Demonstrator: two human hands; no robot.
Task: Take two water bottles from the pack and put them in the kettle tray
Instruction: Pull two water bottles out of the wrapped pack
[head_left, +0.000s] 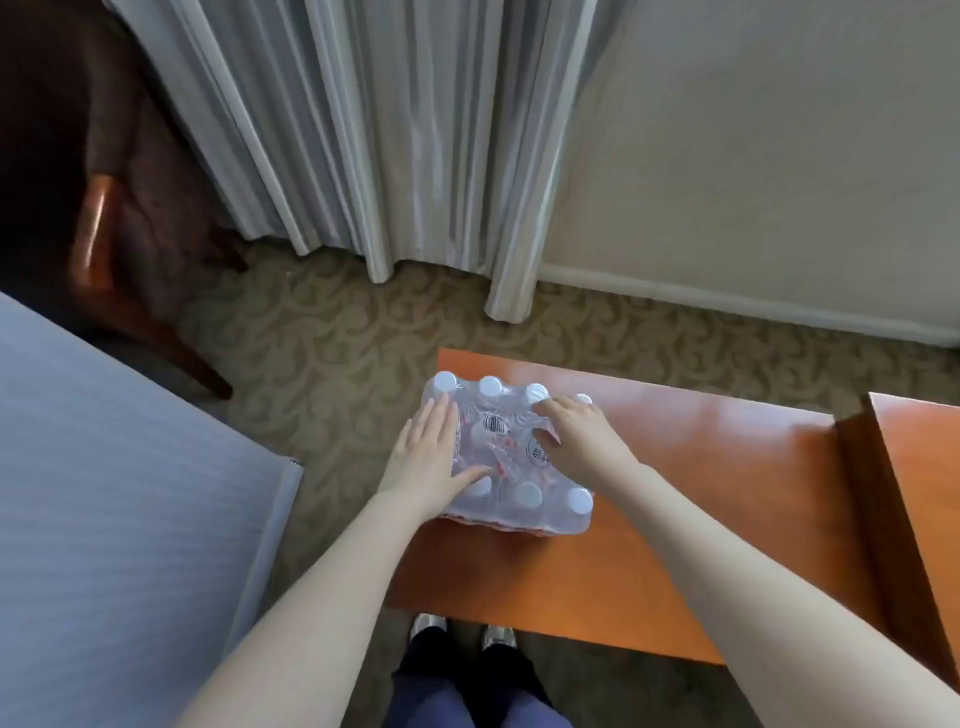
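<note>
A shrink-wrapped pack of water bottles (511, 499) with white caps stands at the left end of an orange wooden table (701, 493). My left hand (428, 460) lies flat on the pack's left top, fingers spread. My right hand (576, 434) rests on the right top, its fingers curled into the plastic wrap. Both hands hide several caps. No kettle tray is in view.
A raised wooden ledge (872, 493) borders the table at the right. A bed with a pale cover (114, 519) fills the left. Behind are a dark wooden chair (114, 234), grey curtains (405, 140), patterned carpet and a wall. My shoes (462, 631) show below the table's edge.
</note>
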